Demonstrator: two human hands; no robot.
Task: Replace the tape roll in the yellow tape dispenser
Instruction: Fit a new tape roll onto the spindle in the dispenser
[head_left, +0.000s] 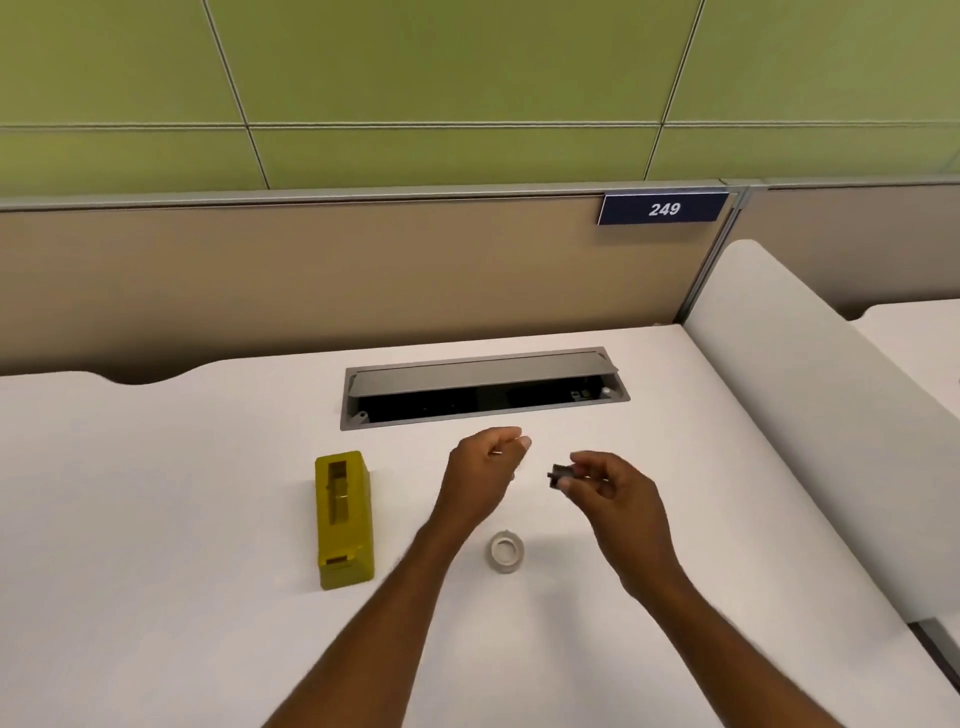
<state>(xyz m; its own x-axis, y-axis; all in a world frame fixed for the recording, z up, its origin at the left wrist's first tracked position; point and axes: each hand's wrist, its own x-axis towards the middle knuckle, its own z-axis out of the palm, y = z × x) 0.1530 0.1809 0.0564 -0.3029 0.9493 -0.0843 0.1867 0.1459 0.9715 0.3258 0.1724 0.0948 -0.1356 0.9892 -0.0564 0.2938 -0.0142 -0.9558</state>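
The yellow tape dispenser stands on the white desk, left of my hands, its roll bay empty. A white tape roll lies flat on the desk between my forearms. My right hand pinches a small black spool core above the desk. My left hand hovers a little to its left, fingers curled around something thin and pale, possibly an empty tape ring; I cannot tell what it is.
A grey cable hatch with its lid open is set into the desk just beyond my hands. A tan partition with a "249" sign backs the desk. A white side divider rises at the right.
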